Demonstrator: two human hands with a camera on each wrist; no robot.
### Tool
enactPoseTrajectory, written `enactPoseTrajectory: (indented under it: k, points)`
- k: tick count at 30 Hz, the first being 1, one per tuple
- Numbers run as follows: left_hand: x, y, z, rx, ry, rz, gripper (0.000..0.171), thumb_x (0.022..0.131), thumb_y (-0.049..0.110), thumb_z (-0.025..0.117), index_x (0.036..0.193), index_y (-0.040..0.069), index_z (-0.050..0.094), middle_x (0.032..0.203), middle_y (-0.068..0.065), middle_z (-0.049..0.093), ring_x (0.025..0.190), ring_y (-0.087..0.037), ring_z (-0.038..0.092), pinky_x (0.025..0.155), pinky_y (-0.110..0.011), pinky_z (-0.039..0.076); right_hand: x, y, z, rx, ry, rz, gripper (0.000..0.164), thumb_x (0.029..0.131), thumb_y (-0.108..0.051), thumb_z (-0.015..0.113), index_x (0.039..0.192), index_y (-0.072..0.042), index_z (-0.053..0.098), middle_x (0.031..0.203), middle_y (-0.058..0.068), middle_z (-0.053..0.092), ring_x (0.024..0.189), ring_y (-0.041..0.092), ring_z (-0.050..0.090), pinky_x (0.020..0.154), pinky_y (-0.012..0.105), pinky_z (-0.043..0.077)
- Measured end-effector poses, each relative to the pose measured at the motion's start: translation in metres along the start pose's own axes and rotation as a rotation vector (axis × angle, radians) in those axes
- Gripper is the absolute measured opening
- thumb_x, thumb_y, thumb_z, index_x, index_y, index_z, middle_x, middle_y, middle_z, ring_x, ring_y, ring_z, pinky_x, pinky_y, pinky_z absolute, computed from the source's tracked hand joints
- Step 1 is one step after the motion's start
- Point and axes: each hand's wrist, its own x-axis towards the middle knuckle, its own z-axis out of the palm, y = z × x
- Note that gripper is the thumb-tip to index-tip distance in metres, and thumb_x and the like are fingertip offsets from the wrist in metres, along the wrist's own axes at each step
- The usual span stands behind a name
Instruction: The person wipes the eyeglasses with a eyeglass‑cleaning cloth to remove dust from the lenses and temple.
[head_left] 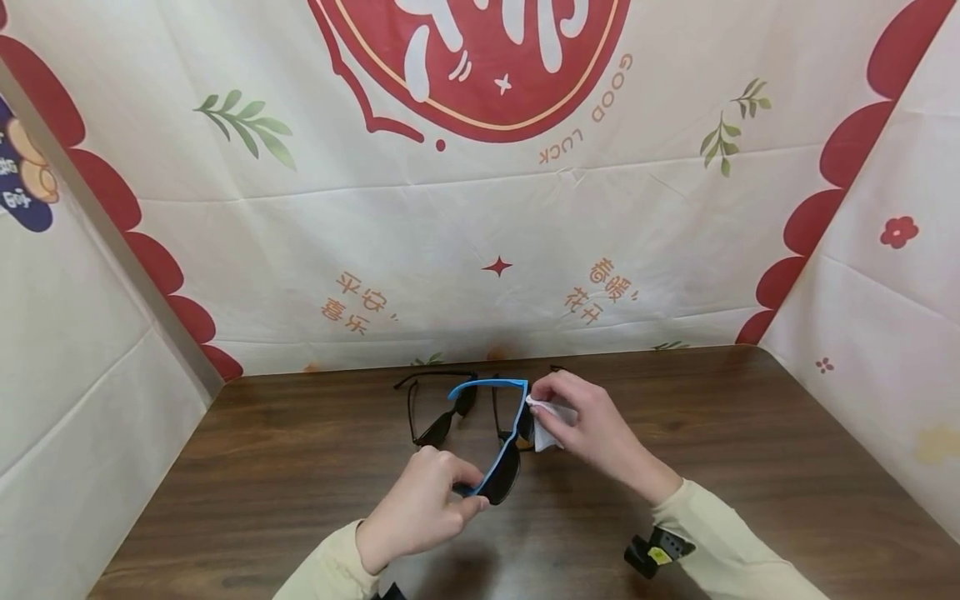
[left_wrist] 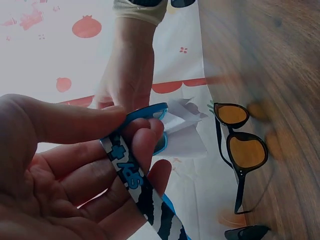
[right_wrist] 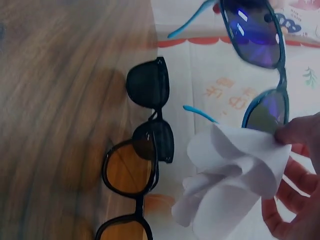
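Blue-framed sunglasses (head_left: 501,477) with dark lenses are held up over the table between both hands. My left hand (head_left: 422,505) pinches them at one corner, thumb on one side and fingers on the other. In the left wrist view their temple arm (left_wrist: 134,176), patterned in black and white, crosses the fingers. My right hand (head_left: 596,427) pinches a thin white cloth (right_wrist: 232,175) against the other lens, near the frame's outer edge. The cloth hangs in loose folds and covers part of that lens. Reflections tint the lenses purple-blue in the right wrist view.
Black sunglasses (right_wrist: 148,84) with dark lenses lie on the brown wooden table (head_left: 300,475) behind the held pair. Beside them are black-framed glasses with orange lenses (left_wrist: 247,150), partly hidden in the head view. A printed white cloth backdrop (head_left: 450,250) rises at the table's far edge.
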Motion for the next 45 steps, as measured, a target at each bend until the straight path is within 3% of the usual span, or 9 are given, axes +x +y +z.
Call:
enactPoseTrajectory:
  k: [7,13,20,27,33,36,40,45]
  points:
    - [-0.003,0.000,0.000,-0.014,0.027,-0.025,0.008,0.076,0.001,0.074,0.074,0.009,0.074,0.064,0.014,0.062,0.047,0.004,0.035,0.048,-0.018,0.033,-0.009,-0.010,0.005,0.017,-0.002,-0.180,0.028,0.076,0.001,0.077,0.098,-0.013,0.067,0.093,-0.006,0.065,0.084,0.012,0.059,0.073,0.033,0.048]
    - [-0.005,0.001,-0.001,-0.013,0.015,-0.025,0.006,0.077,0.002,0.075,0.077,0.009,0.075,0.067,0.012,0.065,0.047,0.004,0.034,0.048,-0.018,0.033,-0.011,-0.002,0.005,-0.054,0.036,-0.129,0.024,0.076,-0.001,0.078,0.096,-0.012,0.068,0.092,-0.007,0.066,0.082,0.010,0.060,0.071,0.033,0.044]
    - [-0.005,0.003,-0.001,0.013,-0.019,0.009,0.006,0.078,0.005,0.075,0.079,0.011,0.076,0.071,0.011,0.068,0.057,0.003,0.044,0.056,-0.018,0.037,-0.006,0.008,0.001,-0.109,0.036,-0.045,0.020,0.079,-0.004,0.077,0.095,-0.010,0.068,0.092,-0.005,0.067,0.083,0.010,0.060,0.072,0.035,0.044]
    - [-0.005,0.004,-0.002,0.023,0.015,0.014,0.007,0.078,0.003,0.074,0.078,0.010,0.075,0.070,0.010,0.068,0.053,0.001,0.042,0.054,-0.018,0.037,-0.005,-0.004,0.000,-0.058,0.017,-0.140,0.025,0.079,-0.001,0.076,0.099,-0.011,0.066,0.096,-0.006,0.065,0.084,0.012,0.058,0.071,0.033,0.045]
    - [-0.005,0.004,-0.004,-0.007,0.016,-0.024,0.007,0.078,0.002,0.074,0.078,0.009,0.075,0.071,0.010,0.068,0.050,0.004,0.038,0.050,-0.018,0.036,-0.011,-0.011,0.004,-0.036,-0.009,-0.231,0.009,0.094,-0.020,0.065,0.100,-0.013,0.065,0.096,-0.006,0.064,0.084,0.013,0.057,0.073,0.034,0.047]
    - [-0.006,0.004,-0.004,-0.010,0.007,-0.020,0.005,0.079,0.003,0.075,0.079,0.008,0.075,0.073,0.008,0.069,0.051,0.003,0.040,0.051,-0.018,0.037,-0.013,-0.006,0.004,-0.050,-0.006,-0.200,0.009,0.091,-0.016,0.068,0.099,-0.012,0.065,0.095,-0.007,0.064,0.083,0.011,0.059,0.073,0.034,0.045]
    - [-0.006,0.004,-0.003,-0.001,-0.016,0.004,0.006,0.079,0.003,0.074,0.079,0.009,0.076,0.073,0.009,0.069,0.057,0.003,0.046,0.056,-0.018,0.039,-0.011,0.004,0.003,-0.081,0.015,-0.094,0.020,0.081,-0.002,0.074,0.097,-0.010,0.065,0.092,-0.006,0.064,0.080,0.009,0.059,0.070,0.032,0.044]
    - [-0.005,0.005,-0.003,-0.016,-0.053,0.015,0.007,0.078,0.002,0.074,0.078,0.009,0.076,0.072,0.011,0.068,0.056,0.002,0.046,0.055,-0.017,0.038,-0.006,0.004,0.000,-0.038,0.039,-0.005,0.021,0.082,0.003,0.072,0.098,-0.009,0.064,0.093,-0.005,0.062,0.080,0.008,0.056,0.068,0.032,0.050]
